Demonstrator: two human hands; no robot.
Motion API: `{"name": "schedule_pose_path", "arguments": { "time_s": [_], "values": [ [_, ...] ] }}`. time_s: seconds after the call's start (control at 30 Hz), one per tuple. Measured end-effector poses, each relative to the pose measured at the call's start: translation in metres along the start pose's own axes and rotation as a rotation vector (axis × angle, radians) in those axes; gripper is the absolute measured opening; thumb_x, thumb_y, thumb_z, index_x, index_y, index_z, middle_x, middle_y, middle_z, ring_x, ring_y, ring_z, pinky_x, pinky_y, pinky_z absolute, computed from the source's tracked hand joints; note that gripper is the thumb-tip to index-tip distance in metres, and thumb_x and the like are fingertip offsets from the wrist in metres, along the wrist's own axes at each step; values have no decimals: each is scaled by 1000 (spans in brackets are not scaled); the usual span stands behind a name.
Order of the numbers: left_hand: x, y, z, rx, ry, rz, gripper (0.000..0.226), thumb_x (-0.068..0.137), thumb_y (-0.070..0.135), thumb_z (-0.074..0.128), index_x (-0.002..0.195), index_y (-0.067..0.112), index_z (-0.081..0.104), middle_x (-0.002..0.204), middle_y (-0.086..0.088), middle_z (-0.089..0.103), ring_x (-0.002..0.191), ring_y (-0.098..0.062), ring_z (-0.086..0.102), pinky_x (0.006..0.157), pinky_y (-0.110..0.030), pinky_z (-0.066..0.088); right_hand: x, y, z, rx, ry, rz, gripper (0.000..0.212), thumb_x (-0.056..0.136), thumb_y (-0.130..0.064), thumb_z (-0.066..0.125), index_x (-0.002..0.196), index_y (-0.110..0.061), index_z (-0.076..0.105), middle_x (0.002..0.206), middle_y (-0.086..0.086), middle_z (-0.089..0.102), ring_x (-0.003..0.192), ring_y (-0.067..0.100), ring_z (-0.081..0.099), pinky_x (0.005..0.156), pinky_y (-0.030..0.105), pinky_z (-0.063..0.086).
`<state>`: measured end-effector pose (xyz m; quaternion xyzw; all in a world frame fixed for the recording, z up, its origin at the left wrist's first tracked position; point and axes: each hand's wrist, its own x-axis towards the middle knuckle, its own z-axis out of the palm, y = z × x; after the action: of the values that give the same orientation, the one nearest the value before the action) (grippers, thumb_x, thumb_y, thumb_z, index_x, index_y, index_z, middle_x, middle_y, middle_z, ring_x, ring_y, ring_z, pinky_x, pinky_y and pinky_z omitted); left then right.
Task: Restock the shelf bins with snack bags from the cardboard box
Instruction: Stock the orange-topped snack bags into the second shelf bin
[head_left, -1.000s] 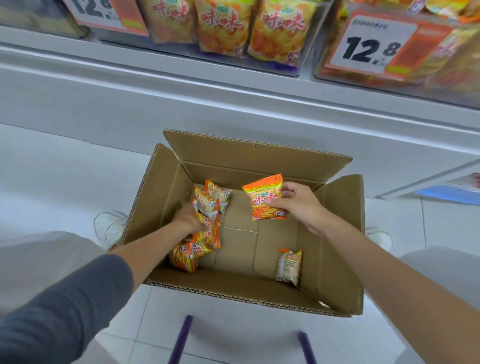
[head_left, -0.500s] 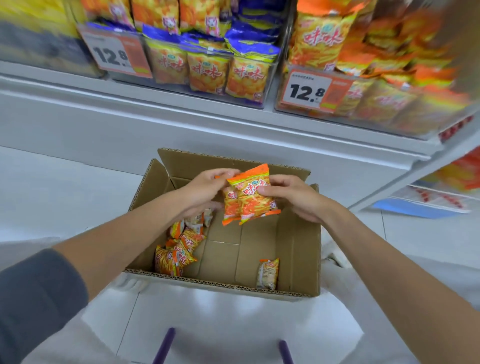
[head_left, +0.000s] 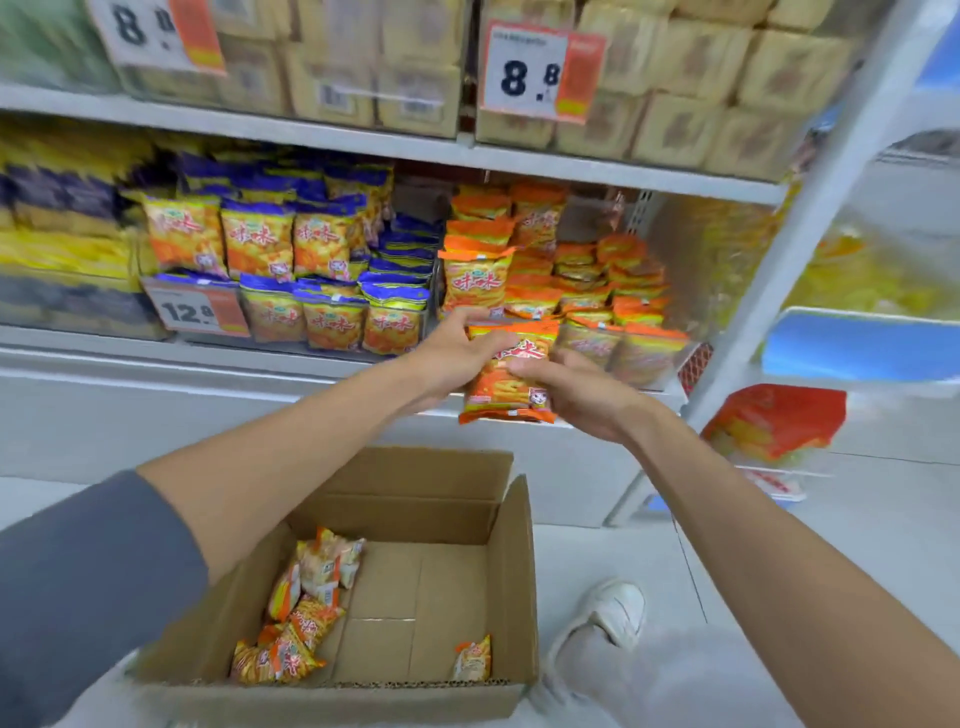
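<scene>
Both hands hold orange snack bags (head_left: 511, 379) up in front of the lowest shelf bin of orange bags (head_left: 582, 291). My left hand (head_left: 452, 353) grips the bags' left edge and my right hand (head_left: 576, 389) grips the right side, thumb across the front. How many bags are stacked in the grip is unclear. Below, the open cardboard box (head_left: 511, 566) sits on the floor, with several orange bags (head_left: 301, 613) along its left side and one bag (head_left: 472, 657) at its front right.
To the left of the orange bin, a bin of blue-topped bags (head_left: 322, 291) carries a 12.8 price tag (head_left: 195, 312). The shelf above holds tan packs and an 8.8 tag (head_left: 540, 73). A white shelf upright (head_left: 810, 223) stands at right. My shoe (head_left: 613, 610) is beside the box.
Both hands have risen from above the box to the orange shelf bin, carrying the bags. The camera has tilted up, bringing more of the shelves into view.
</scene>
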<state>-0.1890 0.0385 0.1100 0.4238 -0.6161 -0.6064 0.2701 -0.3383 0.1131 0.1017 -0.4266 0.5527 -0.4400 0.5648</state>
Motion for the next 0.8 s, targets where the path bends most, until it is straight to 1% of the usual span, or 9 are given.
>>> {"name": "schedule_pose_path", "arguments": {
  "time_s": [0.07, 0.13, 0.23, 0.33, 0.43, 0.57, 0.63, 0.73, 0.8],
  "values": [
    [9, 18, 5, 122, 33, 140, 59, 87, 46, 65, 138, 28, 41, 126, 2, 53, 109, -19, 59, 89, -37, 54, 2, -17, -14, -32, 112, -26, 82, 69, -27, 84, 136, -4, 43, 120, 11, 66, 105, 25, 67, 85, 35, 54],
    [18, 31, 3, 203, 130, 282, 54, 90, 50, 60, 136, 27, 46, 124, 4, 52, 107, -12, 56, 82, -26, 50, 8, -31, -32, 6, 236, -62, 96, 51, -32, 91, 132, -8, 45, 120, 10, 66, 103, 24, 68, 88, 42, 55],
    [42, 34, -14, 435, 375, 512, 32, 88, 41, 64, 115, 27, 55, 104, 4, 55, 77, -6, 53, 64, -23, 44, 29, -44, -62, 67, 365, -162, 69, 61, -17, 86, 120, -13, 51, 117, 12, 67, 102, 26, 68, 91, 44, 54],
    [72, 26, -26, 656, 493, 629, 29, 84, 37, 68, 108, 26, 55, 94, 5, 48, 66, -6, 46, 55, -22, 37, 69, -56, -84, 21, 462, -210, 54, 69, -15, 84, 114, -16, 54, 115, 11, 68, 102, 26, 68, 94, 46, 53],
    [91, 18, -28, 778, 529, 769, 25, 85, 36, 67, 105, 24, 57, 90, 10, 44, 68, -7, 47, 53, -21, 39, 118, -68, -93, -50, 517, -221, 63, 55, -29, 88, 108, -17, 58, 112, 7, 69, 104, 24, 66, 92, 46, 53],
    [101, 5, -33, 777, 518, 930, 23, 85, 35, 64, 100, 18, 61, 91, 11, 47, 74, -9, 52, 55, -22, 42, 173, -70, -97, -135, 473, -128, 84, 48, -39, 81, 126, -16, 59, 126, -1, 61, 117, 19, 53, 88, 33, 38],
    [104, 1, -35, 775, 516, 983, 25, 84, 36, 59, 98, 16, 63, 90, 8, 51, 75, -10, 53, 54, -22, 43, 182, -70, -97, -169, 522, -112, 84, 55, -36, 81, 132, -16, 54, 130, 0, 58, 121, 22, 52, 89, 37, 40],
    [109, -4, -37, 790, 531, 1027, 24, 85, 35, 59, 96, 15, 63, 88, 3, 56, 74, -11, 54, 52, -25, 44, 184, -64, -96, -231, 647, -307, 78, 72, -16, 83, 138, -18, 41, 127, 2, 60, 114, 20, 58, 87, 30, 48],
    [111, -5, -36, 799, 549, 1035, 23, 85, 35, 59, 96, 16, 63, 88, 3, 57, 74, -10, 53, 51, -25, 45, 181, -59, -91, -380, 622, -412, 82, 78, -16, 80, 143, -18, 29, 130, 1, 55, 115, 16, 56, 93, 29, 47]
  ]
}}
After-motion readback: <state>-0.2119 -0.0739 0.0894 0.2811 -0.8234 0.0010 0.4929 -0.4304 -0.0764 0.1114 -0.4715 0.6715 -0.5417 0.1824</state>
